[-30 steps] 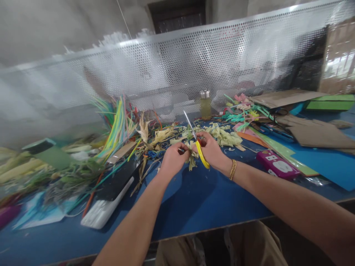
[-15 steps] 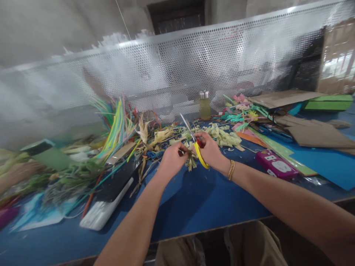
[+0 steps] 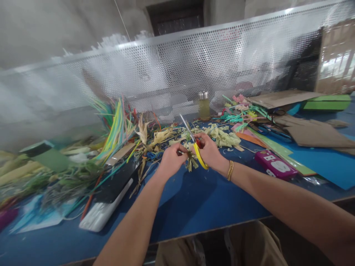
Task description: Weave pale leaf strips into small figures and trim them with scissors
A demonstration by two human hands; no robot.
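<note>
My left hand (image 3: 174, 159) is closed in a pinch on a small bundle of pale green dried husk strips (image 3: 191, 163), whose cut ends fan out below the fingers. Scissors (image 3: 200, 156) with yellow and red handles rest in my right hand (image 3: 211, 152), their blades pointing up and away from me. The fingertips of my right hand are close to the bundle too; whether they grip it is hidden. Just beyond both hands lie loose curled husk pieces (image 3: 222, 136) and dry husk leaves (image 3: 161, 136).
Colourful pipe cleaners (image 3: 118, 127) stand at the left, near a black and white case (image 3: 111, 197) and green fibres (image 3: 74, 175). At right are a purple box (image 3: 274, 164), blue sheets (image 3: 318, 162) and brown cardboard (image 3: 318, 135). A jar (image 3: 204, 107) stands before the perforated metal screen (image 3: 177, 66).
Another person's hand at the far left has gone out of view. The fingers of my left hand have shifted slightly on the bundle; the scissors stay in my right hand.
</note>
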